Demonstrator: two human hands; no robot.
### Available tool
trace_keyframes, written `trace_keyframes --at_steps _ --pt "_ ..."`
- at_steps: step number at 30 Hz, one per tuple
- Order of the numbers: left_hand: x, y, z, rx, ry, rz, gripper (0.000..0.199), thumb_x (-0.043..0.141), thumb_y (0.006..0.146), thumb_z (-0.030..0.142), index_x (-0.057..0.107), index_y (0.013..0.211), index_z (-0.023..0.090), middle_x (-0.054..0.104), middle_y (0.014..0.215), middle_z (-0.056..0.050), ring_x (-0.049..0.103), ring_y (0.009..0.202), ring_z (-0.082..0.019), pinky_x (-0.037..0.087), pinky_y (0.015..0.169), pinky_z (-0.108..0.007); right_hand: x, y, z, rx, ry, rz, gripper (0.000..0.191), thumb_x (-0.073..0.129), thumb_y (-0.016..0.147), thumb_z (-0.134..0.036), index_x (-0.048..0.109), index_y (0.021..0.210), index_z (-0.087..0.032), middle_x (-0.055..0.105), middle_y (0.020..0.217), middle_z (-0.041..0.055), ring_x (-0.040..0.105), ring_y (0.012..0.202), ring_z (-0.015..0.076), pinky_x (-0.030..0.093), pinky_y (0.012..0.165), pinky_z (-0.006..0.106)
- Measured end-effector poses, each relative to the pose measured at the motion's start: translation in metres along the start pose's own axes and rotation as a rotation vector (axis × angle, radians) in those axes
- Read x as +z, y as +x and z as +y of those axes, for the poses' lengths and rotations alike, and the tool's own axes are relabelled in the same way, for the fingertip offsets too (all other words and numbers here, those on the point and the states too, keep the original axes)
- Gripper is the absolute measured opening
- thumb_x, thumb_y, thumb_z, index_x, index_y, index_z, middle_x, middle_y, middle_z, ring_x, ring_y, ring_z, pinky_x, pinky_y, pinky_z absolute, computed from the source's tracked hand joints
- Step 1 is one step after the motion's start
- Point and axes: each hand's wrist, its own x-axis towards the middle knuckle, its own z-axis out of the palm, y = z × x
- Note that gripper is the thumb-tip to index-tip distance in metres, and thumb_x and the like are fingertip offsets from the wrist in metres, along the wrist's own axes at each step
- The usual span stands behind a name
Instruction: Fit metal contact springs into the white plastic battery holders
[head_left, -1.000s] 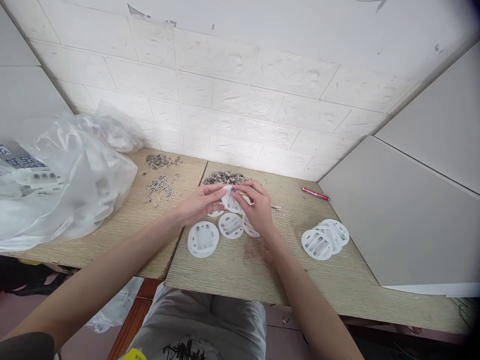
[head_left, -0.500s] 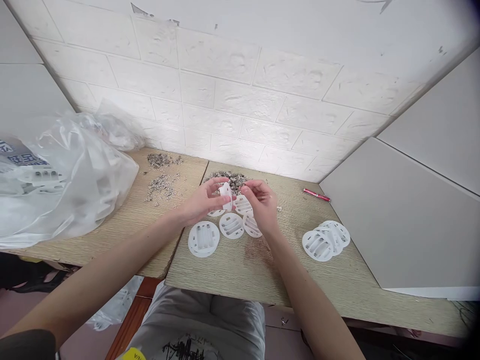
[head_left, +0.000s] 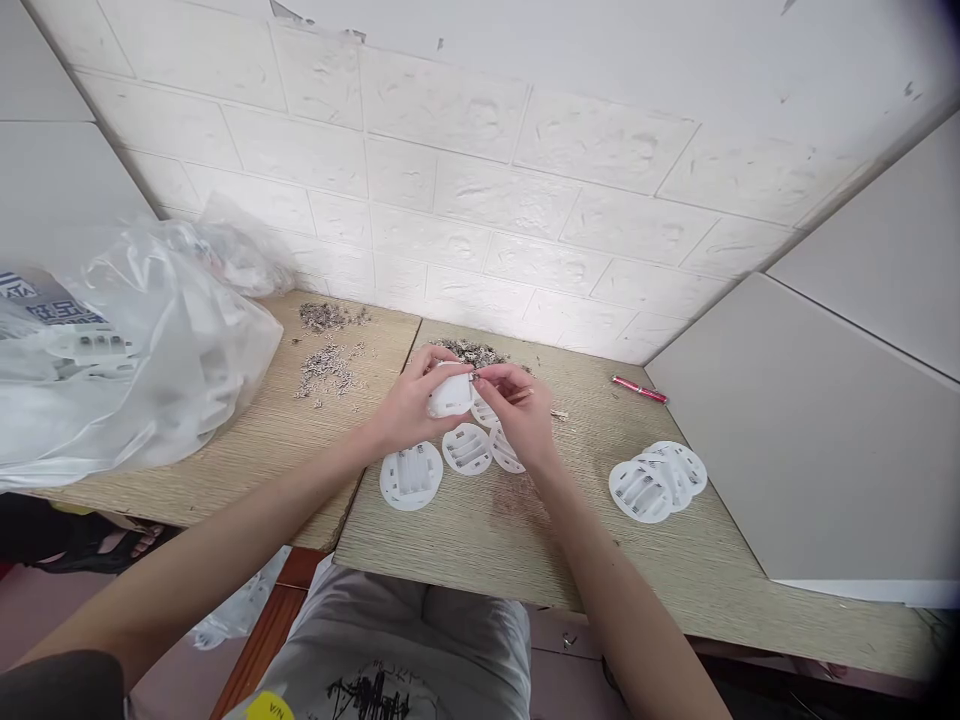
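- White round plastic disc (head_left: 450,397): raised above the right-hand wood-grain tabletop (head_left: 465,545), toward that top's back left corner; its plain, smooth side shows.
- Left hand (head_left: 406,412): clamped on this disc, thumb and fingers gripping its rim.
- Right hand (head_left: 525,415): fingertips pinched together on a small dark metal piece (head_left: 475,376) at the disc's right rim; shape too small to read, and cannot tell whether it is seated in the disc.
- Hands close together, with the disc between them.
- Beneath and in front of the hands: white slotted disc (head_left: 466,449) lying flat; two others partly hidden by the right hand; another white disc (head_left: 411,476) near the tabletop's left edge.
- Heap of loose grey metal parts (head_left: 476,353) behind the hands, near the back edge.
- Overlapping group of white slotted discs (head_left: 641,492) toward the right edge, beside a grey panel (head_left: 720,430).
- Red pen-shaped item (head_left: 639,389) near the back right corner.
- Left-hand tabletop (head_left: 247,440): two scatters of small metal parts (head_left: 328,370) near its right edge; translucent plastic bag (head_left: 202,370) at left, white parts visible inside.
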Motion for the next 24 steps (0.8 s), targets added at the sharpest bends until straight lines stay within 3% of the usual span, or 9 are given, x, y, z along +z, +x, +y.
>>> trace_keyframes --at_steps 5,13,24 --pt "0.004 -0.004 -0.003 0.019 0.073 0.054 0.052 0.073 0.075 0.027 0.054 0.124 0.021 0.046 0.116 -0.01 0.054 0.102 -0.02 0.051 0.085 -0.035 0.004 -0.002 -0.003 -0.027 -0.142 0.072 0.007 0.065 0.077 -0.024 0.067 0.081 -0.018 0.065 0.074 0.0005 0.048 0.059 0.0097 0.038 0.055 0.025" --pt "0.005 -0.004 0.002 -0.014 0.104 0.105 0.051 0.073 0.075 0.028 0.055 0.122 0.02 0.045 0.115 -0.01 0.056 0.086 -0.015 0.052 0.072 -0.03 0.01 -0.004 0.001 0.023 -0.037 0.114 0.011 0.066 0.075 -0.026 0.067 0.082 -0.018 0.063 0.069 0.0 0.051 0.059 0.0105 0.038 0.054 0.024" --pt "0.007 -0.008 0.0 -0.031 0.168 0.086 0.05 0.07 0.078 0.032 0.053 0.123 0.019 0.044 0.117 -0.011 0.056 0.078 -0.013 0.051 0.065 -0.027 0.016 -0.007 0.002 0.036 -0.063 0.151 0.013 0.064 0.077 -0.028 0.066 0.085 -0.018 0.065 0.074 0.0019 0.055 0.064 0.0125 0.042 0.057 0.026"
